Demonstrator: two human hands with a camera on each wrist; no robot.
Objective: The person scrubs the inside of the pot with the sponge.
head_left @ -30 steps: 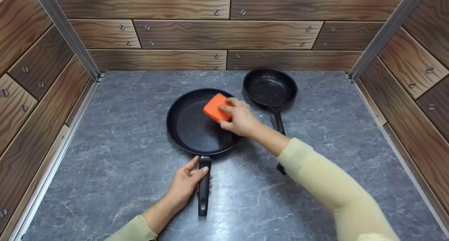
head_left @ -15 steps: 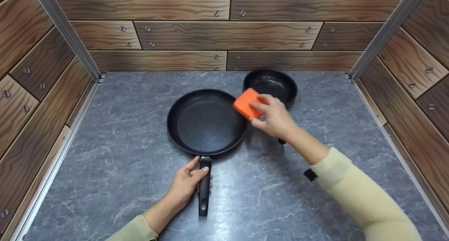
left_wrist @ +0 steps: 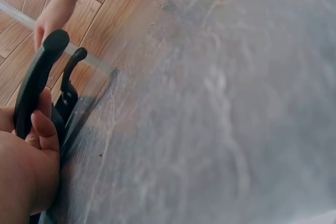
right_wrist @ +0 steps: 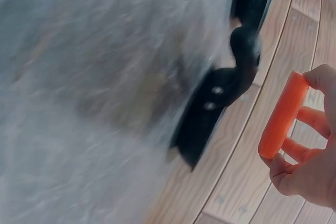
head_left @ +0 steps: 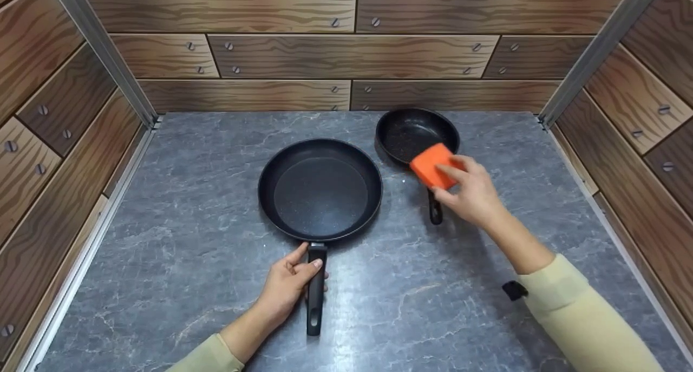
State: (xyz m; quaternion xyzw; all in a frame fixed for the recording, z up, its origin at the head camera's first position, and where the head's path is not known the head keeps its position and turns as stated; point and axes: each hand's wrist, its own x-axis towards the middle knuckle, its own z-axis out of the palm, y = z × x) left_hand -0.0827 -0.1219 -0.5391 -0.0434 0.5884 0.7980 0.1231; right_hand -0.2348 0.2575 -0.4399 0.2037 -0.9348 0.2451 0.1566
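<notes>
A large black frying pan (head_left: pixel 320 198) lies on the table with its handle toward the person. My left hand (head_left: pixel 287 282) grips that handle near the pan, thumb on top. In the left wrist view the handle (left_wrist: pixel 39 80) rises between the fingers. My right hand (head_left: pixel 474 193) holds an orange sponge (head_left: pixel 434 166) between thumb and fingers; the right wrist view shows the sponge (right_wrist: pixel 283 116) edge-on, raised above the table. In the head view it overlaps the front rim of a smaller black frying pan (head_left: pixel 414 131), hiding part of its handle.
The grey marbled tabletop (head_left: pixel 178 209) is bounded by wood-patterned walls (head_left: pixel 346 55) at the back and both sides. Metal posts (head_left: pixel 103 55) stand at the back corners. The smaller pan sits near the back wall, right of the large one.
My right hand has carried the orange sponge rightward, from over the large frying pan to the front of the smaller one. My left hand stays on the large pan's handle.
</notes>
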